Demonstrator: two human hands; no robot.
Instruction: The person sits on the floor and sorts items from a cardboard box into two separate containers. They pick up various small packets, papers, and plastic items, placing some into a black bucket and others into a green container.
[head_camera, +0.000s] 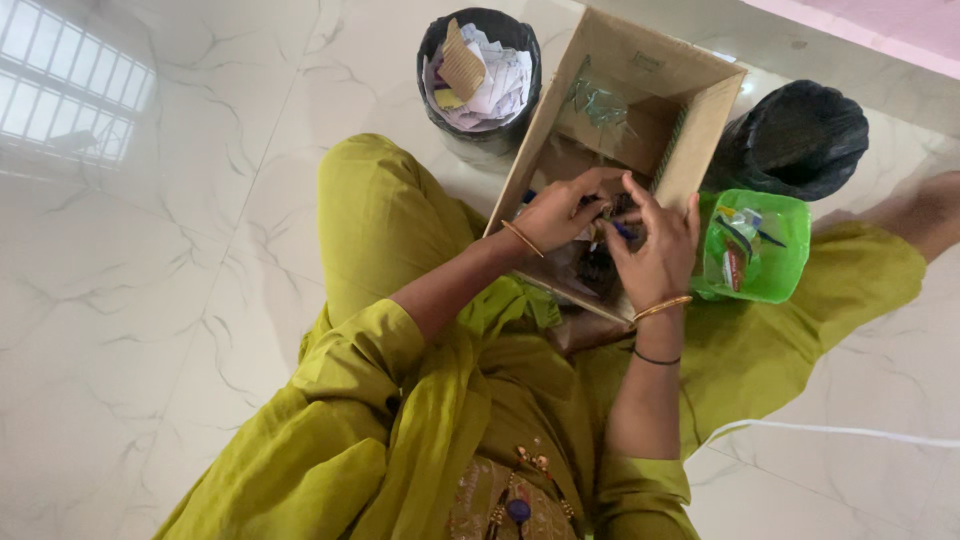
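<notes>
**Two hands sorting inside a cardboard box on a lap**

From the head camera I looked straight down at a seated person in olive-green clothing on a white marble floor (150, 300). An open brown cardboard box (690, 130) rested on the lap, tilted slightly, with a heap of small dark items and clear wrapping inside it.

The left hand (565, 212), with a thin gold bangle at the wrist, reached into the near end of the box, its fingers curled around small things I could not make out. The right hand (655, 250), wearing a gold bangle and a black thread, met it there, fingers bent and pinching a slim blue pen-like object (622, 229) between the two hands. I could not tell which hand truly bore its weight.

Just right of the box, touching the right hand's side, sat a bright green plastic tub (790, 265) holding small packets and pens. Beyond the box stood a black round bin (430, 45) filled with crumpled paper and card, and to its right a black plastic bag (800, 135).
</notes>
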